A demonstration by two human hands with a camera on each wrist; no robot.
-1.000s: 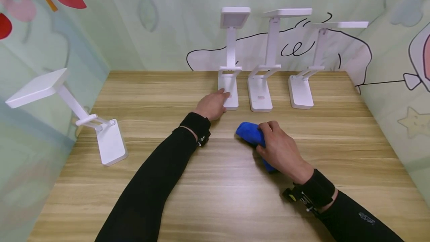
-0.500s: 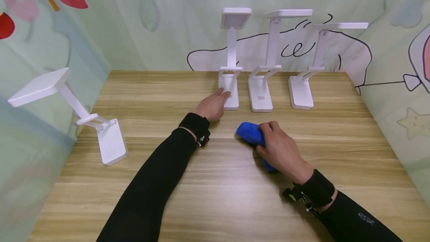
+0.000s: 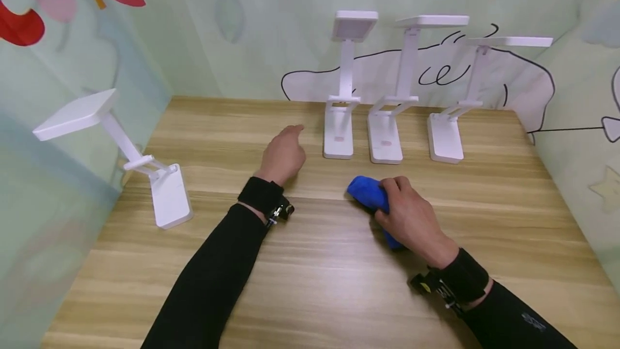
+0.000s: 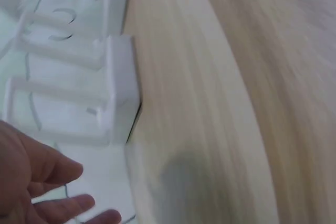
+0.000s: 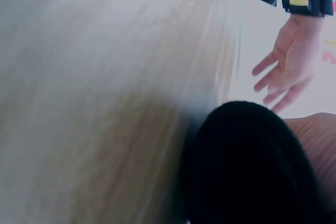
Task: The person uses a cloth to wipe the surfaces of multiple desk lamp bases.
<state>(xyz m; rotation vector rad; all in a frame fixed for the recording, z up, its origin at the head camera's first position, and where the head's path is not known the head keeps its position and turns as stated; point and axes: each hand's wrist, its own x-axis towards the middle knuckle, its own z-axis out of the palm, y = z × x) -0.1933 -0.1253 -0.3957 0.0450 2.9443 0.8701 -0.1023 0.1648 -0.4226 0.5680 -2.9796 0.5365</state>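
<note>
My left hand (image 3: 283, 156) is raised left of a white desk lamp (image 3: 339, 132), apart from its base, with nothing in its grasp. Loosely spread fingers of that hand show in the left wrist view, and the right wrist view catches the same left hand (image 5: 294, 61) in the background. My right hand (image 3: 411, 218) grips a folded blue cloth (image 3: 366, 193) on the wooden table (image 3: 310, 295), fingers curled over its top. Two more white lamps, a middle one (image 3: 386, 147) and a right one (image 3: 446, 143), stand beside the first along the back.
A fourth white lamp (image 3: 171, 201) stands apart near the table's left edge, its head tilted toward the left wall. Printed fabric (image 3: 194, 53) hangs close behind the table and along both sides.
My left hand has lifted off the first lamp's base and drawn back to the left. The right hand keeps its hold on the cloth. The head view has shifted slightly left.
</note>
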